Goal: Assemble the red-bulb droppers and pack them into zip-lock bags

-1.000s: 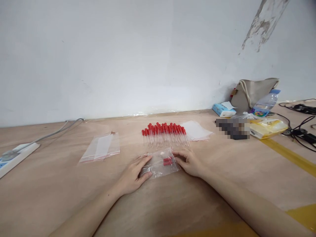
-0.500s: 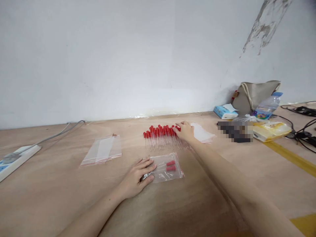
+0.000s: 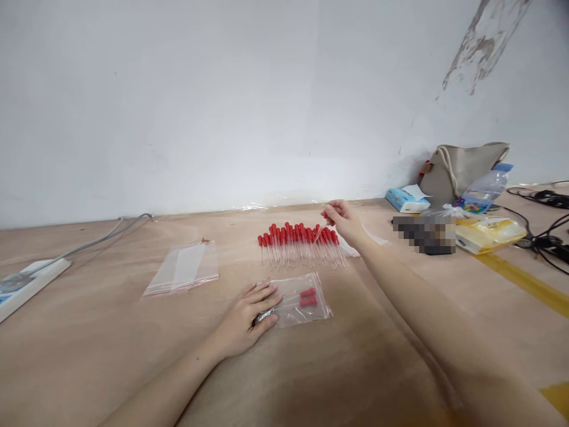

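My left hand (image 3: 255, 314) lies with fingers stretched out over the left end of a clear zip bag (image 3: 291, 320), pressing it to the table. Inside the bag are two droppers with red rubber bulbs (image 3: 308, 301); the hand partly covers their thin clear tubes. Beyond the bag, several more red-bulbed droppers (image 3: 293, 237) lie side by side in a row, bulbs toward the wall. Above the right end of this row, my right hand (image 3: 344, 219) pinches one dropper (image 3: 318, 232) by its red bulb, with the clear tube slanting down to the left.
A stack of flat zip bags (image 3: 184, 270) lies to the left. White sheets (image 3: 376, 236) lie partly behind my right hand. Farther right are a blue tissue pack (image 3: 406, 201), a yellow pack (image 3: 491, 232), a grey bag (image 3: 471, 169) and cables. A power strip (image 3: 33, 287) is at far left.
My right hand has lifted up and back from the row of droppers, with one dropper in its fingers. My left hand has stayed on the bag.
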Tool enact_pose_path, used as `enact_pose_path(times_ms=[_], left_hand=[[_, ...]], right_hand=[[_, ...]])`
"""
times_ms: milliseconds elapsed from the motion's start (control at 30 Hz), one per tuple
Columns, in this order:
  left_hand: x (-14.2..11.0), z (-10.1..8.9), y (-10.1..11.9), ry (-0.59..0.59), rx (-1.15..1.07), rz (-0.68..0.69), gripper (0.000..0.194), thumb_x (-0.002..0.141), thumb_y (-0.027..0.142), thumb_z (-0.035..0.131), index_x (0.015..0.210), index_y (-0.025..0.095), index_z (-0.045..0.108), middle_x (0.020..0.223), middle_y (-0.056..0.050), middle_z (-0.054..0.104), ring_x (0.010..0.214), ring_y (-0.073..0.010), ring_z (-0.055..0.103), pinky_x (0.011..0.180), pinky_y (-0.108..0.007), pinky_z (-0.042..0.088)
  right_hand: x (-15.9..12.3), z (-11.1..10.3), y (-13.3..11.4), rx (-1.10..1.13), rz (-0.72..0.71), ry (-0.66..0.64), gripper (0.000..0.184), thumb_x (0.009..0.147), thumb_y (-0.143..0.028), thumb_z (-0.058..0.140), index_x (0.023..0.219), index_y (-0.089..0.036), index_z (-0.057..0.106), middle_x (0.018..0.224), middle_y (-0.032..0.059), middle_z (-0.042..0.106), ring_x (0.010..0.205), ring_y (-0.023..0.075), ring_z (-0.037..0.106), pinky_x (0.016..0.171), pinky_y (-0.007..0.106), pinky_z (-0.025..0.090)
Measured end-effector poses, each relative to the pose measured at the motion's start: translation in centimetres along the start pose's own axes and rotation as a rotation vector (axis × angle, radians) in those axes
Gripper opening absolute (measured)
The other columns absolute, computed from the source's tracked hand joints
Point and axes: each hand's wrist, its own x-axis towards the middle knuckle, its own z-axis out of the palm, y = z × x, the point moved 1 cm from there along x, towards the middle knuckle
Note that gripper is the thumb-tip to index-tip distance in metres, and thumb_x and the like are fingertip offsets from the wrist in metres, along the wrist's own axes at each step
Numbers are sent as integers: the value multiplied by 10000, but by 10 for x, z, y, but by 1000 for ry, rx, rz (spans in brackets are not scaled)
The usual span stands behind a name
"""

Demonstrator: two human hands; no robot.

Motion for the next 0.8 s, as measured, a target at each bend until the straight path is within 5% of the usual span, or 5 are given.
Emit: enact_pose_path(times_ms=[133, 267, 400, 600, 800], left_hand=[[0, -1, 1, -6, 17, -1, 393, 878, 369, 399, 1262, 290, 421, 1338, -29, 401, 1254, -206, 323, 1031, -453, 257], [0, -1, 0, -4, 30, 2, 390, 879, 366, 395, 1260, 289, 423, 1336, -28, 404, 1253, -199, 326, 1032, -447, 258], [1, 0, 0, 0, 33, 3, 384, 883, 364, 388, 1256, 285, 430, 1343, -20, 395, 1258, -194, 316, 1041, -436, 249], [0, -1, 2, 45, 22, -27, 532, 872, 378, 405, 1360, 261, 226, 1355, -26, 377, 1251, -195, 327, 1040, -417, 267], [-1, -2, 4, 64, 33, -27, 553, 868, 381, 412, 1366, 264, 200, 1348, -23, 389, 1233, -201, 356, 1030, -402, 294]], right_hand=[[-59, -24, 5, 224, 36, 222, 327, 701, -483, 564, 818, -202, 444, 628, -41, 544, 488, 71, 490, 485, 204, 389], [-99, -31, 25, 306, 205, 254, 350, 669, -478, 608, 810, -198, 452, 655, -35, 566, 505, 76, 521, 497, 209, 414], [-110, -20, 35, 417, 330, 252, 359, 635, -468, 641, 786, -197, 461, 647, -40, 568, 514, 76, 535, 514, 209, 431], [-125, -4, 23, 487, 441, 5, 361, 610, -450, 676, 749, -190, 469, 646, -26, 595, 564, 102, 580, 573, 240, 465], [-132, -1, 12, 232, 412, -245, 298, 602, -407, 686, 741, -167, 577, 632, -17, 613, 466, 68, 502, 464, 208, 408]])
